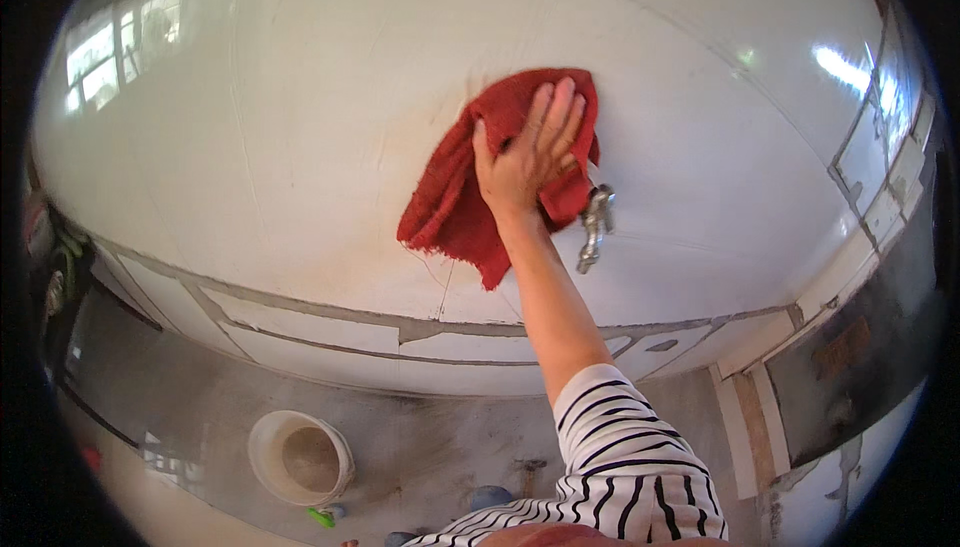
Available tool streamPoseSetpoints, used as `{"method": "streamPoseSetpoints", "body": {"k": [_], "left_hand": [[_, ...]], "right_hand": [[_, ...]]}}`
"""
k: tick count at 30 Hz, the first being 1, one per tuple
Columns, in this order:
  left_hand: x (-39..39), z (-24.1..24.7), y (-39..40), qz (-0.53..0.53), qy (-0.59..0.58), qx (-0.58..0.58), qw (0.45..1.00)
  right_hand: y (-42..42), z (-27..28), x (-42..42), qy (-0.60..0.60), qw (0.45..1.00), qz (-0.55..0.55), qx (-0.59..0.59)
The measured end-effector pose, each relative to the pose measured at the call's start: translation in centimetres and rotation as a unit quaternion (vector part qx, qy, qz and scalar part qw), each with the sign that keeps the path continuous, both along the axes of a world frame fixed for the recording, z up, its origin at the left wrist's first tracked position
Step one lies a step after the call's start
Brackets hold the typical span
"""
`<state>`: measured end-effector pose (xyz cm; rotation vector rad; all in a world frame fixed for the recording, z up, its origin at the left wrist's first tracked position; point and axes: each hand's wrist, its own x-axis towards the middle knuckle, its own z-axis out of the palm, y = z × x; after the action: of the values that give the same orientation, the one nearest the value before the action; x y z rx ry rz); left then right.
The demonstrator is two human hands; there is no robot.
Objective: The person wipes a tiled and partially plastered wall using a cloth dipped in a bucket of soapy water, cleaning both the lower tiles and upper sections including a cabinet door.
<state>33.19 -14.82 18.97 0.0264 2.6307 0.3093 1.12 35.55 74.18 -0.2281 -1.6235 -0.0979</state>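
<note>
My right hand (529, 160) lies spread over a folded red cloth (450, 194) and presses it flat against a glossy white wall (322, 119). The thumb stands out to the left and the fingers point up. The cloth's lower edge is frayed, with a loose thread hanging from it. Just right of my wrist, a metal tap (596, 228) sticks out of the wall, close to the cloth's edge. Faint brownish smears show on the wall left of the cloth. My left hand is out of view; a tiny skin-coloured patch at the bottom edge is too cut off to identify.
Below the wall runs a band of white tiles (315, 329) with rough grey joints. A white bucket (259, 453) stands on the grey floor (420, 434), beside a small bright green object (321, 518). A dark recess (847, 359) lies at right.
</note>
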Motion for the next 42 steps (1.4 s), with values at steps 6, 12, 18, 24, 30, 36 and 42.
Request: {"method": "streamPoseSetpoints", "body": {"k": [6, 12, 18, 24, 30, 36, 42], "left_hand": [[-7.5, 6.2, 1.9, 0.048, 0.071, 0.175, 0.981], [-15.2, 6.1, 3.0, 0.089, 0.149, 0.361, 0.916], [-13.2, 12.9, 2.3, 0.082, 0.164, 0.241, 0.953], [-7.3, 16.5, 4.0, 0.064, 0.166, 0.062, 0.982], [-22.9, 28.3, 21.1, 0.012, 0.296, 0.238, 0.925], [-26.0, 35.7, 31.5, -0.195, 0.353, 0.335, 0.851], [-20.9, 25.6, 16.9, -0.132, 0.193, 0.222, 0.947]], "right_hand": [[-1.4, 13.9, -1.2, 0.006, 1.0, -0.026, 0.008], [5.2, 24.8, 1.0, -0.035, 0.964, 0.111, 0.239], [23.8, 30.8, 14.3, 0.196, 0.976, -0.074, 0.058], [31.7, 37.9, 18.0, 0.232, 0.953, -0.164, -0.105], [7.4, 39.5, 6.5, 0.229, 0.94, 0.042, 0.248], [6.5, 31.9, 1.6, -0.148, 0.897, 0.169, 0.381], [19.6, 42.1, 9.4, 0.087, 0.974, 0.117, 0.171]]}}
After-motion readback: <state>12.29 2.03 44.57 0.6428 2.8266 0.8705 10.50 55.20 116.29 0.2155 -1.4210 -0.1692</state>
